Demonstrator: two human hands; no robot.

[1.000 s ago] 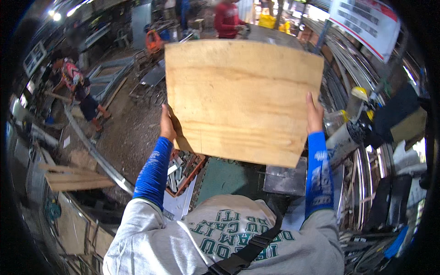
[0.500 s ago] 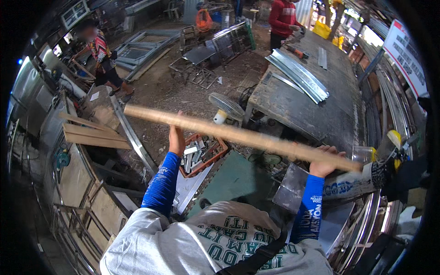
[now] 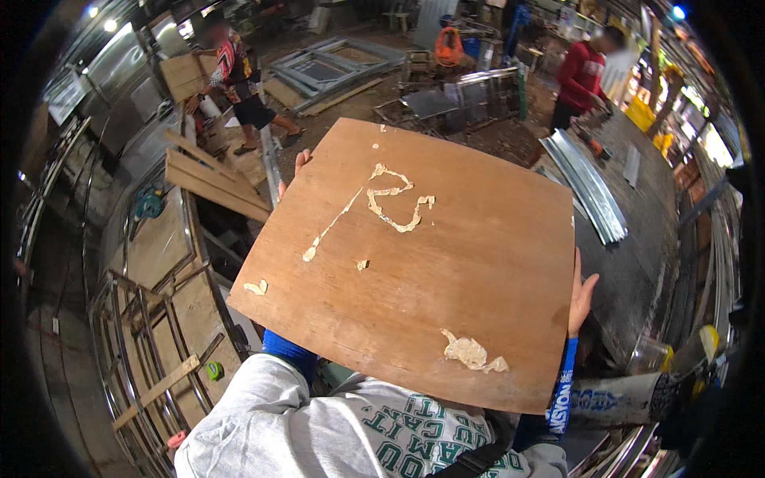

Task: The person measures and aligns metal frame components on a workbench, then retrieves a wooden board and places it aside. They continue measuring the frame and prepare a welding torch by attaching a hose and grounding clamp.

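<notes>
A brown wooden panel fills the middle of the view, held up in front of my body with its broad face showing. Pale, dried glue-like smears mark that face, one of them a long squiggle. My left hand grips the panel's far left edge; only some fingertips show past it. On the right edge is my right hand, thumb outside and the other fingers mostly hidden behind the wood. The panel covers most of both forearms, which wear blue sleeves.
Wooden planks lean at the left, near a metal frame rack and a green tape measure. At the right, metal channels lie on a dark worktable. One person stands there; another handles a board at far left.
The panel has tilted from nearly edge-on to showing its broad face, hiding the fan and crate behind it. My view has turned left. The person at left now has a board in hand.
</notes>
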